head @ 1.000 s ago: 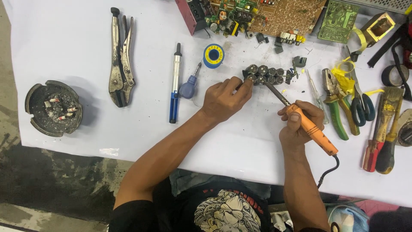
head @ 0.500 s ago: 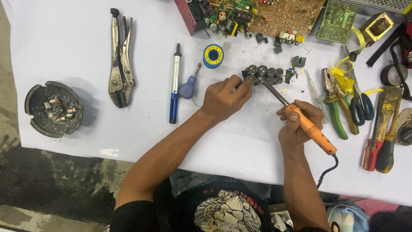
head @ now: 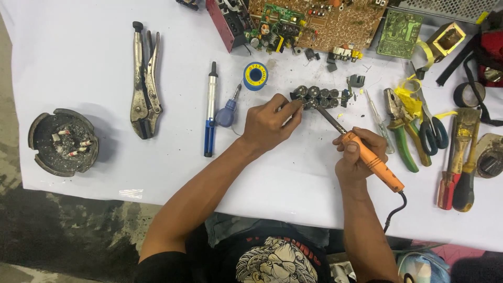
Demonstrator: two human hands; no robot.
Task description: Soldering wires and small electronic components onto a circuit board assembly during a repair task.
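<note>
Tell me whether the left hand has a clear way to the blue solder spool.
Probably yes: the left hand rests at the capacitor cluster, and the blue solder spool lies just above it on bare white table, nothing between. It would have to let go first.

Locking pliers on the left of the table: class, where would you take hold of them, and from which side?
Grasp the locking pliers around both long handles at mid-length, coming from above. They lie flat on the white table, jaws nearest the person, handles pointing away and close together, with bare table either side, well apart from the ashtray.
</note>
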